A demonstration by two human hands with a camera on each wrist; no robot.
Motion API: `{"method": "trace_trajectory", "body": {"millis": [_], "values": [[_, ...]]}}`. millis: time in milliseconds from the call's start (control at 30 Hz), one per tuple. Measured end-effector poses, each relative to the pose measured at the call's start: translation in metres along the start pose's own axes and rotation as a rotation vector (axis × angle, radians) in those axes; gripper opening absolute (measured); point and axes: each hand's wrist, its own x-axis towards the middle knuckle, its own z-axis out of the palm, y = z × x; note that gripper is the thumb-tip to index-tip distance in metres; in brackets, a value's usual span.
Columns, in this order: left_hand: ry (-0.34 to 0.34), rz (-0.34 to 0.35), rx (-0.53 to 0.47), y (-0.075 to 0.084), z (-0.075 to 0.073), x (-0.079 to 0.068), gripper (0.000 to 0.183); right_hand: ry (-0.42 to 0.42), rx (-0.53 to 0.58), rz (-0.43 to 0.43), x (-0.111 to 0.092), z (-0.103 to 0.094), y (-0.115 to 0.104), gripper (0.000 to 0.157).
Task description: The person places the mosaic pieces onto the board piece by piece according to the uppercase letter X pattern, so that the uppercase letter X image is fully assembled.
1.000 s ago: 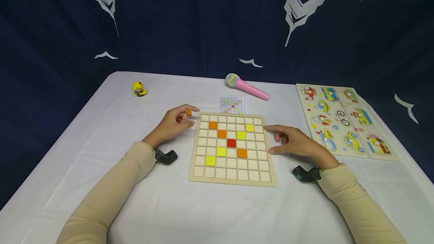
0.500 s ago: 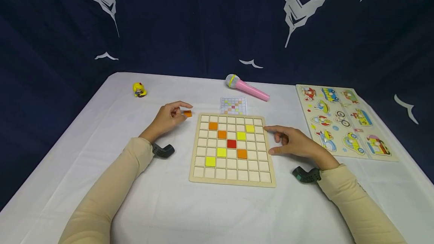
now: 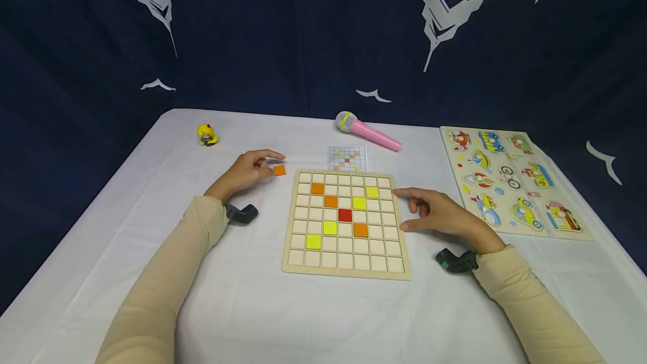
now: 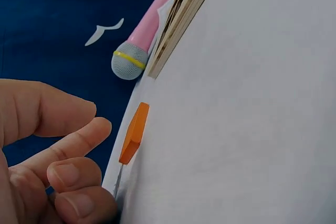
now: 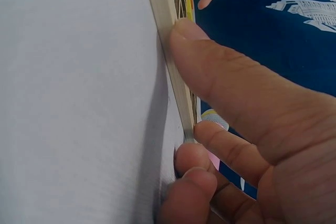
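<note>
A square orange tile (image 3: 279, 170) lies on the white tablecloth, left of the wooden grid board (image 3: 337, 270). My left hand (image 3: 245, 170) is just left of that tile, and in the left wrist view a gap shows between the fingertips (image 4: 100, 129) and the orange piece. Its thumb and index finger extend, while other fingers curl with nothing in them. On the board sit several yellow and orange tiles and one red tile (image 3: 345, 215). Along the board's right edge, my right hand (image 3: 437, 212) touches the rim with extended index finger and thumb, its remaining fingers bent.
A small card with a coloured grid (image 3: 347, 158) lies behind the board. Farther back is a pink toy microphone (image 3: 371, 133). A yellow-haired figurine (image 3: 207, 135) stands at back left, and a vehicle peg puzzle (image 3: 510, 181) lies to the right.
My left hand has drawn back leftward from the orange tile, which was by its fingers and now lies flat in the open. The right hand has stayed at the board's edge.
</note>
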Motion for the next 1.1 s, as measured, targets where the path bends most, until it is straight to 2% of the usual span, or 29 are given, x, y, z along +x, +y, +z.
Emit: {"method": "trace_trajectory", "body": {"millis": [300, 600, 800, 967, 1100], "values": [[-0.082, -0.072, 0.025, 0.0001, -0.0044, 0.006, 0.052, -0.001, -0.003, -0.009, 0.0005, -0.0006, 0.0011, 0.072], [-0.086, -0.105, 0.123, 0.0015, -0.0031, 0.0067, 0.054, 0.004, -0.001, -0.002, -0.0005, -0.0004, 0.0017, 0.073], [-0.081, -0.109, 0.163, 0.004, -0.0031, 0.0047, 0.052, 0.001, 0.001, 0.001, -0.0004, 0.0, 0.0005, 0.073], [-0.111, -0.101, 0.191, 0.0043, -0.004, 0.0038, 0.055, 0.002, 0.005, -0.005, -0.0003, -0.0006, -0.0003, 0.073], [-0.123, -0.093, 0.2, 0.0048, -0.0036, 0.0041, 0.051, 0.004, 0.005, -0.006, -0.0007, -0.0008, -0.0004, 0.073]]}}
